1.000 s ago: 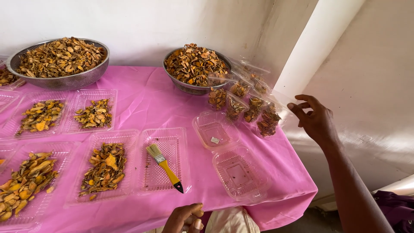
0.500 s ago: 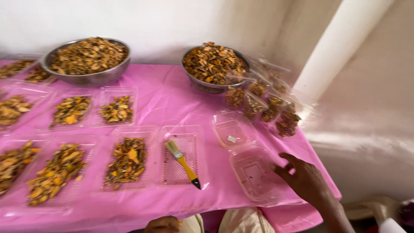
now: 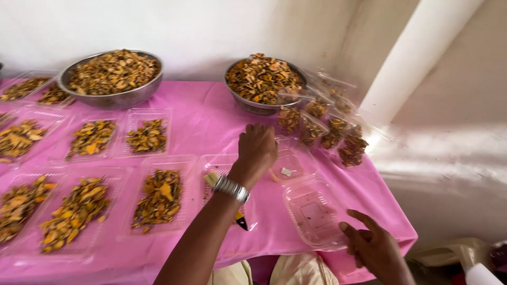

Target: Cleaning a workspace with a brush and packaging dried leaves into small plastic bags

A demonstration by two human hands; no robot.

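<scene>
Clear plastic tray (image 3: pixel 292 164) with a small white scrap inside sits on the pink-covered counter (image 3: pixel 211 119), right of centre. Our left hand (image 3: pixel 257 149) reaches over its near edge, fingers curled down; we cannot tell whether it grips anything. Our right hand (image 3: pixel 372 244) hovers open, fingers spread, just beside a second empty tray (image 3: pixel 312 214). A yellow-handled brush (image 3: pixel 238 216) lies under the left forearm. Steel bowl (image 3: pixel 261 82) of dried chips behind.

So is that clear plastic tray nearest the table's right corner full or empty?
Empty. The clear tray shows only the pink cloth through its bottom, unlike the filled trays to its left. The right hand hovers just beside it.
</scene>
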